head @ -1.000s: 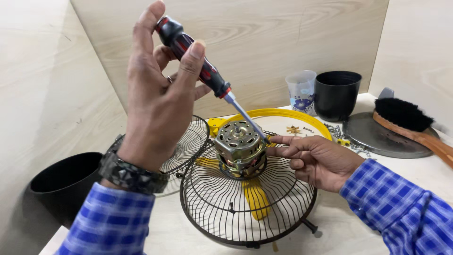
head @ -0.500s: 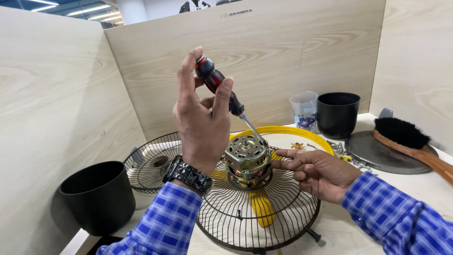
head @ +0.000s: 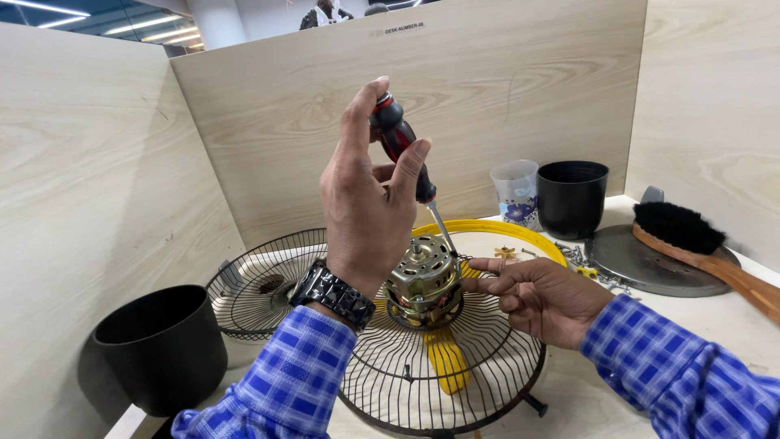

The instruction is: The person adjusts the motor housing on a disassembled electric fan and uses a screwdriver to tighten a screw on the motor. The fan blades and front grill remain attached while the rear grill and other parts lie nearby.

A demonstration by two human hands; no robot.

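My left hand (head: pixel 367 203) is raised and grips a red-and-black screwdriver (head: pixel 400 142) by the handle; its shaft slants down to the top of a brass-coloured fan motor (head: pixel 422 280). The motor sits at the centre of a black wire fan grille (head: pixel 455 374) with a yellow blade (head: pixel 444 358) under it. My right hand (head: pixel 546 297) rests on the grille just right of the motor, fingertips touching its side. Both arms wear blue checked sleeves, and a black watch sits on my left wrist.
A second wire grille (head: pixel 260 284) lies at the left, with a black pot (head: pixel 162 345) in front of it. At the back right stand a clear printed cup (head: pixel 517 191) and a black cup (head: pixel 572 197). A wooden brush (head: pixel 691 240) lies on a round metal plate (head: pixel 642 264); small screws (head: pixel 581 258) lie scattered nearby.
The view has shifted, so the black pot and left grille show more. My left hand stays on the screwdriver, whose handle now stands more upright. My right hand remains beside the motor.
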